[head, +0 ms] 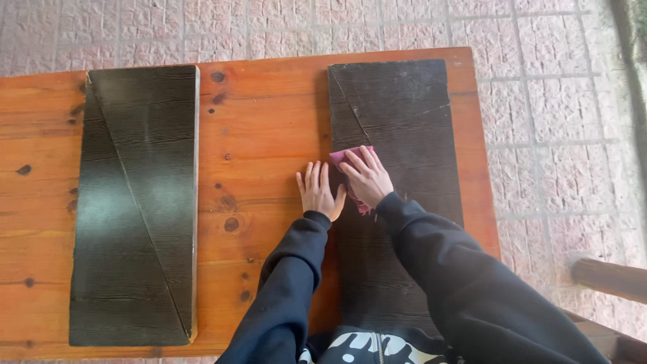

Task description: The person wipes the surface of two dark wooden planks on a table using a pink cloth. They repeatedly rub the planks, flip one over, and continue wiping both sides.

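Right hand [367, 178] flat, fingers spread, pressing a small reddish-pink abrasive sheet [340, 158] onto the dark wood board [404, 114] near the surface's right edge. Sheet sits at that board's left edge, about mid-length, mostly covered by the hand. Left hand [318, 192] open, palm down on the bare orange surface [269, 135], just beside the board's left edge, holding nothing. Thumb nearly touches the right hand. Second dark board [138, 202] lies well apart toward the left edge, untouched, diagonal line across its face. Black sleeves cover the right board's near end. Paved floor [552, 101] beyond the far and right edges; a wooden piece [610, 278] near the lower right.
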